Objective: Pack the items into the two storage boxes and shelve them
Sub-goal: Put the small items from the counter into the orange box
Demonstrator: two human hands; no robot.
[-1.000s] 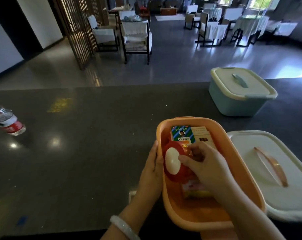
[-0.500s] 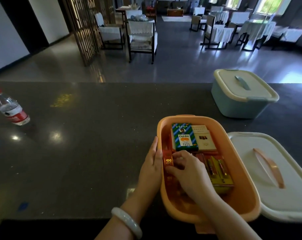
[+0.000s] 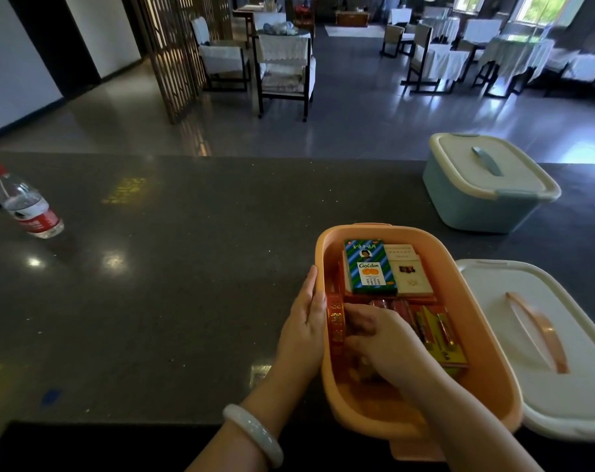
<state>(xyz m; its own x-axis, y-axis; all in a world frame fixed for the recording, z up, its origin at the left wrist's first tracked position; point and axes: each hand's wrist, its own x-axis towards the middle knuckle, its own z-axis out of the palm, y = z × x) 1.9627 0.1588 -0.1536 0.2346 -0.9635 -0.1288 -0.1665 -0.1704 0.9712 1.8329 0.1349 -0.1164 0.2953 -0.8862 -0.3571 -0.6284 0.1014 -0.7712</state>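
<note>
The open orange storage box (image 3: 483, 335) sits on the dark counter in front of me. Inside lie a green "Golden" packet (image 3: 369, 267), a white packet (image 3: 410, 272) and a yellow battery pack (image 3: 440, 338). A red round tin (image 3: 335, 323) stands on edge against the box's left inner wall. My right hand (image 3: 388, 345) is down in the box, its curled fingers holding that tin. Outside, my left hand (image 3: 306, 321) presses flat against the left wall. The box's white lid (image 3: 514, 379) with an orange handle lies to the right.
A teal storage box (image 3: 476, 209) with its cream lid on stands at the back right of the counter. A water bottle (image 3: 27, 207) with a red cap stands at far left. Beyond the counter are chairs and covered tables.
My right hand has lowered the red tin from face-up above the box to standing on edge against the left wall. The yellow pack is now uncovered. My left hand stays on the wall.
</note>
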